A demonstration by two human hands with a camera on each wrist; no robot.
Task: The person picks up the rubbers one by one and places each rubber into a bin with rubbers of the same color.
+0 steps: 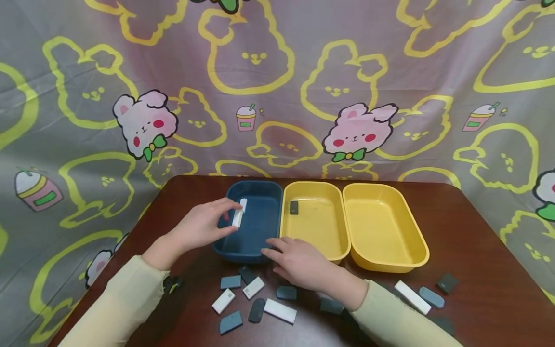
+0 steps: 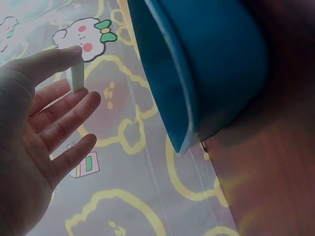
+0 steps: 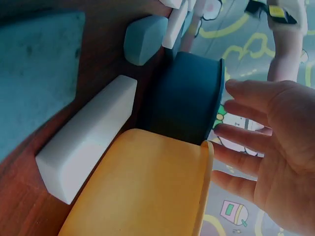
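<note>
My left hand (image 1: 201,224) pinches a white block (image 2: 77,77) between thumb and fingers, over the blue bin (image 1: 264,236). Another white piece (image 1: 244,204) shows just beyond the fingertips in the head view; whether it lies in the bin or is part of the held one, I cannot tell. My right hand (image 1: 305,262) is at the front rims of the blue bin and the middle yellow bin (image 1: 316,236), its fingers extended and nothing in them. A dark grey block (image 1: 294,207) lies inside that yellow bin.
A second yellow bin (image 1: 377,226) stands on the right, side by side with the others. In front of the bins lie several loose white, blue-grey and dark blocks, among them a long white block (image 1: 280,311) and a blue-grey block (image 1: 431,297). A patterned curtain (image 1: 277,106) hangs behind the table.
</note>
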